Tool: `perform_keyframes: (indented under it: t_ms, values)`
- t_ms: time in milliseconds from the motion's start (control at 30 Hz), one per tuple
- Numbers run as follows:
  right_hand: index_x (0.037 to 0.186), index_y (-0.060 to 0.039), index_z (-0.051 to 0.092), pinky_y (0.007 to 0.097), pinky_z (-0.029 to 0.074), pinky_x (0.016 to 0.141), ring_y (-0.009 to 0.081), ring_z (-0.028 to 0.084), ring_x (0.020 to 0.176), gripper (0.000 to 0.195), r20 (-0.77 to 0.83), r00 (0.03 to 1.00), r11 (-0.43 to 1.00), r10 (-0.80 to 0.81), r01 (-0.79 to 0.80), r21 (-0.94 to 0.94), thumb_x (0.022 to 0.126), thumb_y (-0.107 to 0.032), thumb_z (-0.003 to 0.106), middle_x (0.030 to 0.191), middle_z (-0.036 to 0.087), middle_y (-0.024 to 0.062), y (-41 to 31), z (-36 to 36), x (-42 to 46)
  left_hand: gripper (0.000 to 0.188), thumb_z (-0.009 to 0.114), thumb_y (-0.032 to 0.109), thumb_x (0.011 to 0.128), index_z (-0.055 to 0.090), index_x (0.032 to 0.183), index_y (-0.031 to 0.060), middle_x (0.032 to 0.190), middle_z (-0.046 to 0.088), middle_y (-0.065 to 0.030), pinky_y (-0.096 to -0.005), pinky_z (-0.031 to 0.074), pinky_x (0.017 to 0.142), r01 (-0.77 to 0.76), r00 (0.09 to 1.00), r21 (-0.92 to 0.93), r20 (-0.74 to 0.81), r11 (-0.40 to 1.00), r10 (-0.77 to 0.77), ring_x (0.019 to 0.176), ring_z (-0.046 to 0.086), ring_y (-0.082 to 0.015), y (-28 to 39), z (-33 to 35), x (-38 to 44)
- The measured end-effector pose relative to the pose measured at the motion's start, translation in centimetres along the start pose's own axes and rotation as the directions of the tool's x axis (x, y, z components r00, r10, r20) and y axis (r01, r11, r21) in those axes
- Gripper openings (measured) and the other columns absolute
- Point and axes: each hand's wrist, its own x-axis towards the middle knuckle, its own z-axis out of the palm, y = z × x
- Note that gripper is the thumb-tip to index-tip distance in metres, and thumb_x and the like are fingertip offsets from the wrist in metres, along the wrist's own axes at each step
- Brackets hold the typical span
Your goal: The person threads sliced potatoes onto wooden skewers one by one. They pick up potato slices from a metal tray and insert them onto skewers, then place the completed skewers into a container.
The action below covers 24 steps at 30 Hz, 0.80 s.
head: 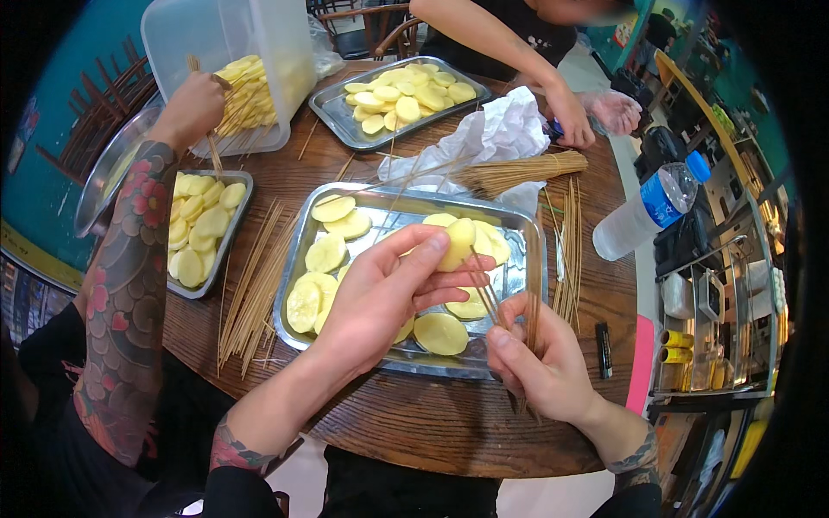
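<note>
Between thumb and fingers, my left hand (pixel 395 278) grips a potato slice (pixel 458 245) above a metal tray (pixel 388 364). My right hand (pixel 544 356) is closed around several thin wooden skewers (pixel 532 304), just to the right of my left hand. Some skewer ends point up toward the slice; whether any tip touches it I cannot tell. In the tray beneath lie more round potato slices (pixel 441 333), some partly covered by my left hand. Loose skewers (pixel 254 291) lie on the table left of the tray.
A tattooed co-worker's hand (pixel 194 107) holds skewers by a plastic bin (pixel 271 65) of skewered slices. Across the wooden table (pixel 414 414), another person's hand (pixel 570 120) is near a skewer bundle (pixel 524 171) and crumpled paper (pixel 492 129). A water bottle (pixel 647 204) stands right.
</note>
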Motion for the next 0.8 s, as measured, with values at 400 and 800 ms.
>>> perform_keyframes:
  t_ms: [400, 800]
  values:
    - [0.108, -0.0019, 0.049, 0.0200, 0.034, 0.050, 0.0018, 0.044, 0.056, 0.014, -0.131, 0.986, 0.974, -0.100, 0.070, -0.213, 0.098, -0.011, 0.054, 0.065, 0.051, -0.0028, 0.4, 0.1, -0.1, 0.036, 0.046, 0.026, 0.103, 0.052, 0.124, -0.0023, 0.117, 0.064, -0.0195, -0.0276, 0.055, 0.086, -0.017, 1.000, -0.009, -0.010, 1.000, 0.017, 0.102, 0.067, -0.0198, -0.6, 0.4, -0.2]
    - [0.112, 0.0019, 0.060, 0.0239, 0.035, 0.047, 0.0036, 0.044, 0.053, 0.020, -0.212, 0.948, 0.902, -0.236, 0.132, -0.412, 0.095, -0.008, 0.058, 0.060, 0.051, 0.0004, 1.4, 0.2, 0.3, 0.037, 0.049, 0.026, 0.102, 0.055, 0.122, -0.0046, 0.115, 0.065, -0.0179, -0.0290, 0.055, 0.088, -0.091, 0.991, -0.063, -0.102, 0.994, 0.084, 0.103, 0.066, -0.0203, -2.9, 0.7, 0.2]
